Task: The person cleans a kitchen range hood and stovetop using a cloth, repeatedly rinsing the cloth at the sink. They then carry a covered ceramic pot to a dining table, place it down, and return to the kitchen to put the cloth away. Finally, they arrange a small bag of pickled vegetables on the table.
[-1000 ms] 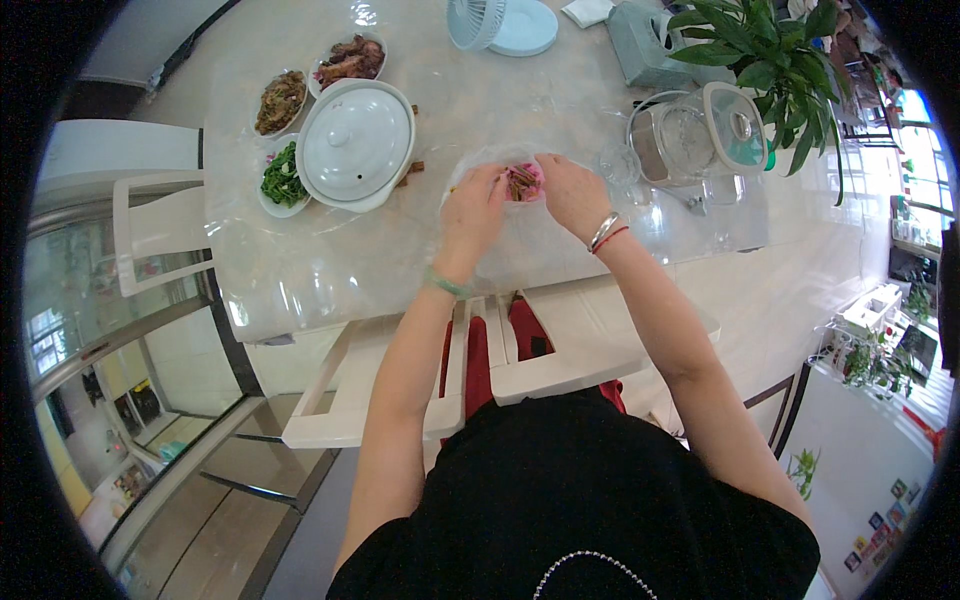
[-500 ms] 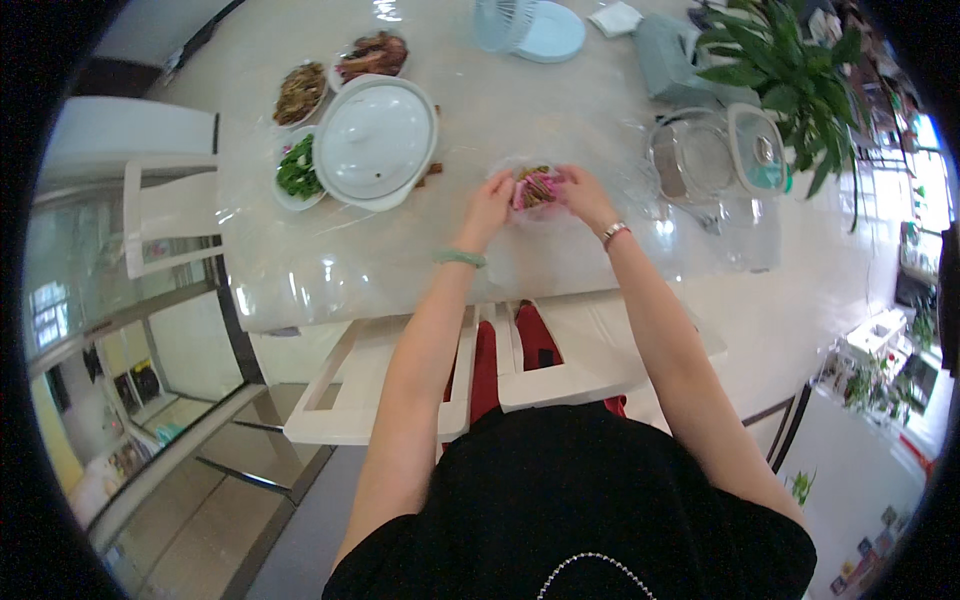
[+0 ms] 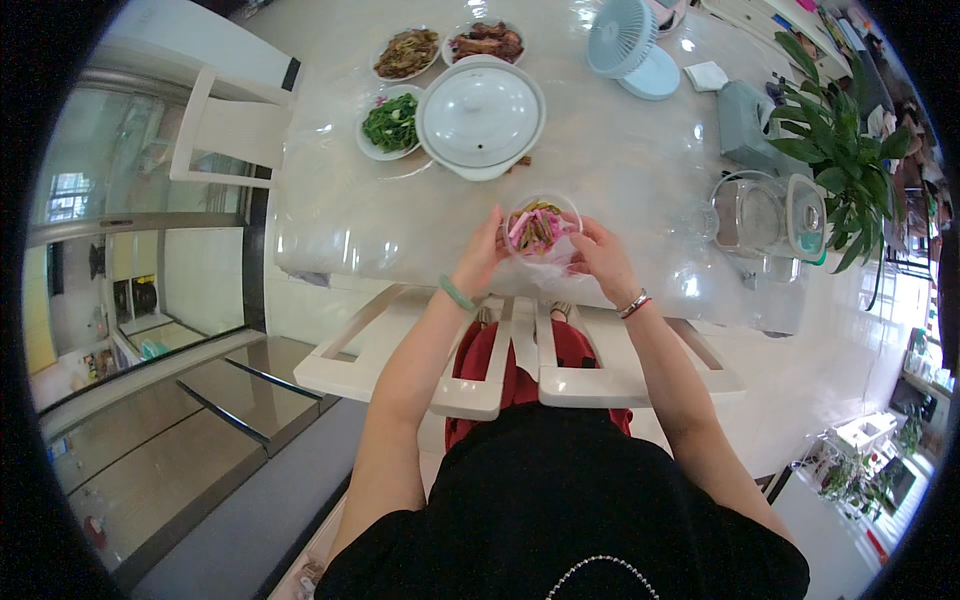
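Note:
A small clear bowl (image 3: 541,232) of pink and green food sits at the near edge of the white table (image 3: 620,170). My left hand (image 3: 481,253) grips its left side and my right hand (image 3: 600,255) grips its right side. Thin clear film lies crumpled under and around the bowl. A green bangle is on my left wrist, a bracelet on my right.
A white lidded pot (image 3: 481,115) stands behind the bowl, with a greens dish (image 3: 390,122) and two more dishes (image 3: 407,52) beyond. A small fan (image 3: 625,42), a clear lidded container (image 3: 765,215) and a potted plant (image 3: 840,150) stand right. White chairs (image 3: 500,360) sit below.
The view has shifted so the table sits lower in the picture. Both hands have closed in around the bowl, which now shows between them.

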`<state>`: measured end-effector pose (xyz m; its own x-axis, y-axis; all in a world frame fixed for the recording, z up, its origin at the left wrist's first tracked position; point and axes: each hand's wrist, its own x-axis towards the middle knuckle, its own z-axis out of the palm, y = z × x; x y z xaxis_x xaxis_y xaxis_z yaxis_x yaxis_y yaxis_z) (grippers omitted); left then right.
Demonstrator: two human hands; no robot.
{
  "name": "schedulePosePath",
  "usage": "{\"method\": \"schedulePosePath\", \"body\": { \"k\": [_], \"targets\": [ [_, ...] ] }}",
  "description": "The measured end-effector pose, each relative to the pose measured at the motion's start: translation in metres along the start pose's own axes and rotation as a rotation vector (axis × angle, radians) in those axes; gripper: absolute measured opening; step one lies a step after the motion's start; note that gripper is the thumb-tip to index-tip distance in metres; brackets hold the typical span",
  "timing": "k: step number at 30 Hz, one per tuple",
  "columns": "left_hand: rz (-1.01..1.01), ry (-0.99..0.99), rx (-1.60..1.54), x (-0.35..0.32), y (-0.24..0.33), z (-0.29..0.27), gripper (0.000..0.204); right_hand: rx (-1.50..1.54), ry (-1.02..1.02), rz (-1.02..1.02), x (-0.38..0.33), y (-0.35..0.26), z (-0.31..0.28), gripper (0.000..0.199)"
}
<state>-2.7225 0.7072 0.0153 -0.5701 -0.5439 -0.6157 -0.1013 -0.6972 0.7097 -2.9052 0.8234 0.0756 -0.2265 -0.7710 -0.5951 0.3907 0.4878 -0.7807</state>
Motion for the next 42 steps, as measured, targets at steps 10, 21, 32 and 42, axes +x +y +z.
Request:
{"method": "schedulePosePath", "body": {
  "k": [10,21,32,42],
  "targets": [
    [0.117,-0.122,-0.132,-0.008,0.033,-0.132,0.061,-0.049,0.047,0.064,0.038,0.023,0.138,0.046],
    [0.151,0.136,0.186,-0.01,0.091,-0.231,0.053,-0.122,0.282,0.053,0.098,0.037,0.249,0.047],
    [0.339,0.331,0.37,0.021,0.096,-0.306,0.038,-0.401,0.277,0.018,0.147,0.032,0.312,0.039],
    [0.195,0.284,0.416,0.029,0.139,-0.306,0.036,-0.721,0.571,-0.426,0.164,0.041,0.302,0.029]
  ]
}}
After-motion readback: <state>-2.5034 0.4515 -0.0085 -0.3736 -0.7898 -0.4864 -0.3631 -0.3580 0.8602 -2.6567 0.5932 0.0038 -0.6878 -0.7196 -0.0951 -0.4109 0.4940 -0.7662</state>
